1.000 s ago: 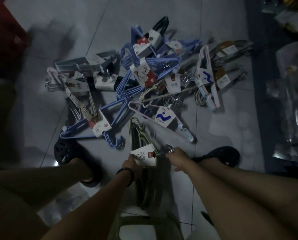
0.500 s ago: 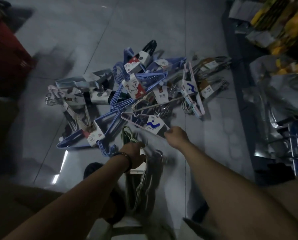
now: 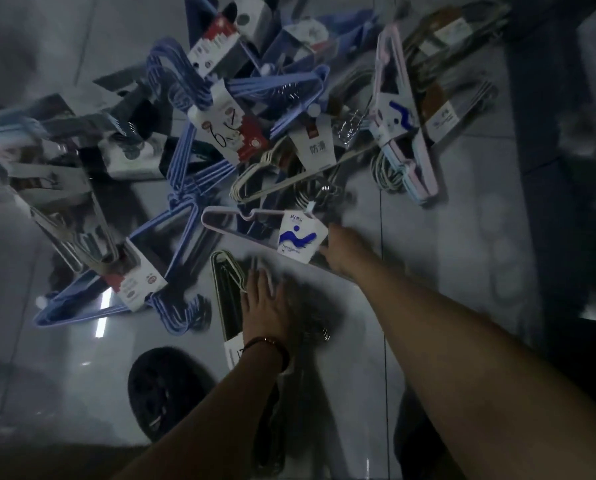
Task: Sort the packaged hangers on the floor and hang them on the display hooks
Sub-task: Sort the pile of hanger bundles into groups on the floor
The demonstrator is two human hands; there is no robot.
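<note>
Green hanger pack [image 3: 225, 292] under left hand [image 3: 263, 304], fingers straight; right hand [image 3: 343, 251] fingers blurred, cannot tell

Left hand [image 3: 263, 303] lies flat on the green hanger pack [image 3: 222, 282]. Right hand [image 3: 341, 252], at one o'clock, seemingly touches the wave-labelled pack [image 3: 299, 239].

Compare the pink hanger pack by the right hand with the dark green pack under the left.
The pink hanger pack is pale and lies crosswise; the dark green pack is nearly black and lies lengthwise. The pink hanger pack's label shows plainly; the dark green pack's is partly covered. Both lie on the floor.
</note>
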